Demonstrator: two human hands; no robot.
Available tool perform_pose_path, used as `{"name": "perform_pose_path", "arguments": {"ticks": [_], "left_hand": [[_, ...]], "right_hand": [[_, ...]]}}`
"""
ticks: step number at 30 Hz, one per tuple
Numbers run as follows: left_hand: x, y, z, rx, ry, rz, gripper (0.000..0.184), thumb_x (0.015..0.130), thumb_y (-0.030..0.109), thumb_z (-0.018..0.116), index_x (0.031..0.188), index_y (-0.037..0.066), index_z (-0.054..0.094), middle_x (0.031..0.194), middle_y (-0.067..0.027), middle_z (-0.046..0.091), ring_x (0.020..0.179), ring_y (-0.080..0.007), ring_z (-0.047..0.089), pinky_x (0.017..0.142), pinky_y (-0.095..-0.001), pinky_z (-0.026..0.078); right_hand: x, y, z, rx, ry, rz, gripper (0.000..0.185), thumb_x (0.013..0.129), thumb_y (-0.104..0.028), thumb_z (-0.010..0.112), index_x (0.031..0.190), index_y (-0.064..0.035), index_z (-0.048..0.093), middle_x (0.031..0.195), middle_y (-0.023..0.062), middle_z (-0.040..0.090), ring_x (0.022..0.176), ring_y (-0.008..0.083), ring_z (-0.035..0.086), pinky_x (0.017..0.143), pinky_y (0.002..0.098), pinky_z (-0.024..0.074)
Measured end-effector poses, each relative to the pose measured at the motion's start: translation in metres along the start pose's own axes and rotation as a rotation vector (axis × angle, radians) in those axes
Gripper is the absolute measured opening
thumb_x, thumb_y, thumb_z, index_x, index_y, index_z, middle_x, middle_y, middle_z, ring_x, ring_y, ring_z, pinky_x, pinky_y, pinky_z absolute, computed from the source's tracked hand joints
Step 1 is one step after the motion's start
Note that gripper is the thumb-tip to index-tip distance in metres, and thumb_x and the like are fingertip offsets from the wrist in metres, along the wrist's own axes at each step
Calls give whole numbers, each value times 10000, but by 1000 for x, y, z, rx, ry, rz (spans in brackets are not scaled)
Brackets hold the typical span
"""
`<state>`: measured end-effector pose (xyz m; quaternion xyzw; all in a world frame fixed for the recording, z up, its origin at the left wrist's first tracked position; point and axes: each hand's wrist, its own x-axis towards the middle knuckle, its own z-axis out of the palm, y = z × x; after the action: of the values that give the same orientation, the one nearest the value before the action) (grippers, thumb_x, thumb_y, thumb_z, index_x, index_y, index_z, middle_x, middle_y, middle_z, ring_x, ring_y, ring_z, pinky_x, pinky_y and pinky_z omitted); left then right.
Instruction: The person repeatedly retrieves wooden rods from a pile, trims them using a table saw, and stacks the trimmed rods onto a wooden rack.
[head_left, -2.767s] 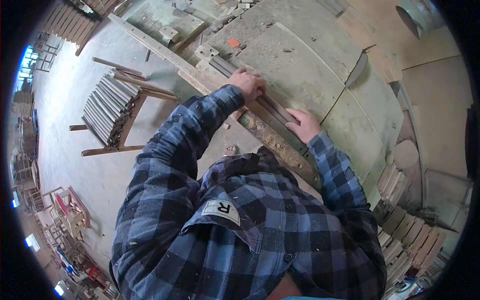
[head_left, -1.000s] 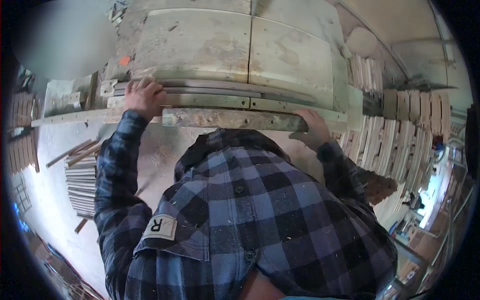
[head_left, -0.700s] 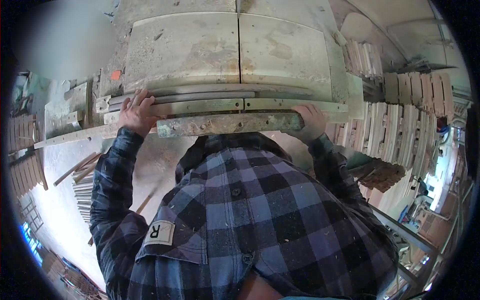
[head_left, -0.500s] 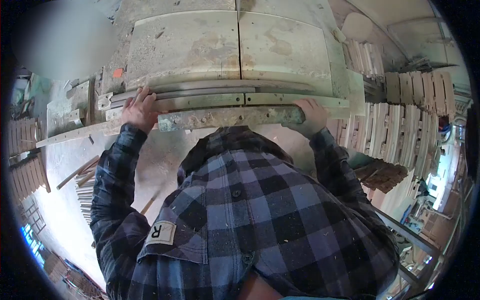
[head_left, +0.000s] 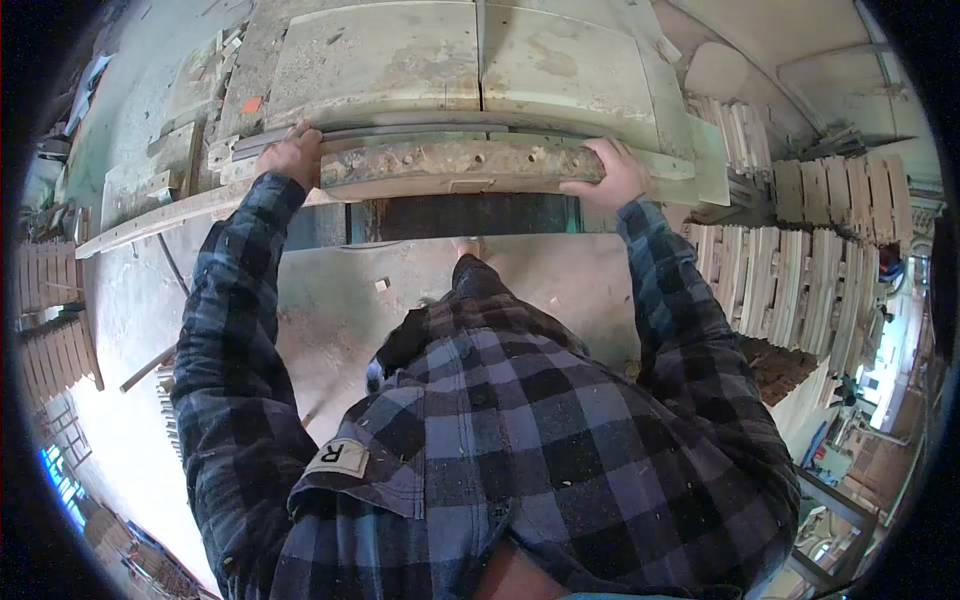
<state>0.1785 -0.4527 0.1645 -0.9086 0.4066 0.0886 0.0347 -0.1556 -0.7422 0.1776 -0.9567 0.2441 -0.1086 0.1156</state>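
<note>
My left hand (head_left: 291, 157) rests at the left end of the worn wooden bar (head_left: 450, 162), over the grey rods (head_left: 370, 131) that lie along the bench's front edge; its fingers are bent, and what they grip is hidden. My right hand (head_left: 614, 171) is closed round the bar's right end, thumb at the near side, fingers on top. The bar has several dark holes and lies in front of the rods. Behind the rods is the dusty bench top (head_left: 390, 60).
A small orange piece (head_left: 251, 104) lies at the bench's left. A long wooden rail (head_left: 150, 219) runs left. Stacked wooden slats (head_left: 785, 275) stand at the right. A small block (head_left: 382, 285) is on the floor below the bench.
From angled across the view, the bench has turned level. My right hand has gone from the rods to the bar's right end. Lately the bar and both hands sit higher, showing floor below.
</note>
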Motion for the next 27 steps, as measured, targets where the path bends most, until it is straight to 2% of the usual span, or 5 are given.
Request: {"name": "perform_pose_path", "arguments": {"ticks": [3, 4, 10, 19, 27], "left_hand": [[0, -7, 7, 41, 160, 158, 203, 804, 133, 489, 1005, 156, 504, 922, -147, 615, 868, -351, 591, 748, -439, 461], [5, -5, 3, 42, 13, 79, 232, 789, 142, 525, 1020, 157, 504, 939, -151, 614, 893, -349, 586, 772, -430, 456], [1, 2, 2, 38, 9, 0, 178, 761, 165, 556, 936, 144, 525, 867, -98, 626, 890, -274, 604, 794, -425, 427], [7, -6, 19, 31, 100, -3, 167, 763, 169, 567, 926, 149, 538, 893, -118, 632, 879, -296, 609, 821, -397, 425], [6, -2, 12, 162, 6, -3, 250, 856, 151, 417, 1082, 202, 509, 941, -165, 624, 880, -335, 608, 734, -432, 478]], "right_hand": [[1, -3, -3, -10, 11, -3, 638, 564, -500, 730, 1038, -114, 549, 1035, 103, 558, 988, 303, 522, 840, 402, 425], [1, -3, -2, -8, 16, -4, 640, 563, -499, 730, 1042, -115, 548, 1036, 106, 558, 988, 304, 521, 843, 404, 424], [-1, -4, -2, 11, 26, 5, 639, 563, -492, 729, 1049, -118, 550, 1042, 111, 559, 1000, 303, 517, 853, 408, 418], [-2, 2, 6, 32, 61, -23, 632, 560, -489, 729, 1040, -114, 559, 1045, 112, 562, 1000, 308, 515, 854, 408, 415], [-5, -1, 5, 5, 113, -55, 644, 548, -436, 770, 1035, -73, 555, 997, 136, 569, 952, 297, 537, 817, 375, 433]]}}
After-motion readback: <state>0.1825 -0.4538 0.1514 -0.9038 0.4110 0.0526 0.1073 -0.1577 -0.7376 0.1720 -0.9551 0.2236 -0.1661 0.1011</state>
